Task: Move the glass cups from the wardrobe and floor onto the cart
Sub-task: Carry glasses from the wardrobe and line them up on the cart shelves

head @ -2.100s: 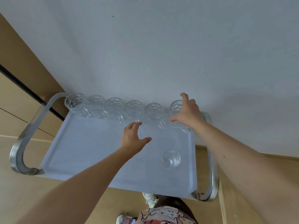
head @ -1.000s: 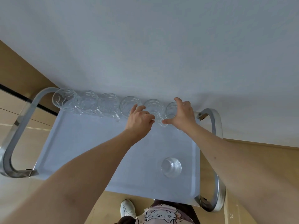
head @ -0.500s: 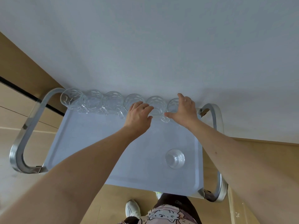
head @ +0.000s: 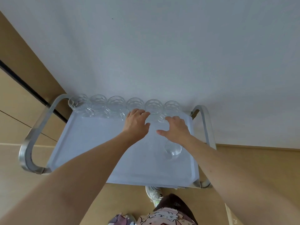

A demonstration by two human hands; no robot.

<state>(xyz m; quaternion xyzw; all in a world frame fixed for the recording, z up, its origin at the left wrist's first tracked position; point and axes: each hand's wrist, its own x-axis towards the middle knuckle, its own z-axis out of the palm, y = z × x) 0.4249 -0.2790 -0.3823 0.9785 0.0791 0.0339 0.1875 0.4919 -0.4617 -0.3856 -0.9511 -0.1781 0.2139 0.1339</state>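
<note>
Several faceted glass cups point(head: 153, 106) stand in a row along the far edge of the cart's pale tray point(head: 90, 143), against the wall. One more glass cup point(head: 173, 151) stands alone on the right part of the tray, partly behind my right wrist. My left hand point(head: 135, 123) hovers at the row, its loosely bent fingertips by the fourth cup point(head: 135, 103), gripping nothing. My right hand point(head: 176, 129) is spread above the tray just in front of the rightmost cup point(head: 172, 106), thumb out to the left, holding nothing.
Curved metal handles close the cart at the left point(head: 30, 143) and right point(head: 208, 127). A white wall point(head: 162, 54) rises right behind the cart. Wooden panelling point(head: 19, 78) is on the left, wooden floor point(head: 243, 159) around, and my shoe point(head: 153, 194) is under the near edge.
My right hand has let go of the rightmost cup in the row and drawn back toward me over the tray. My left hand stays at the row.
</note>
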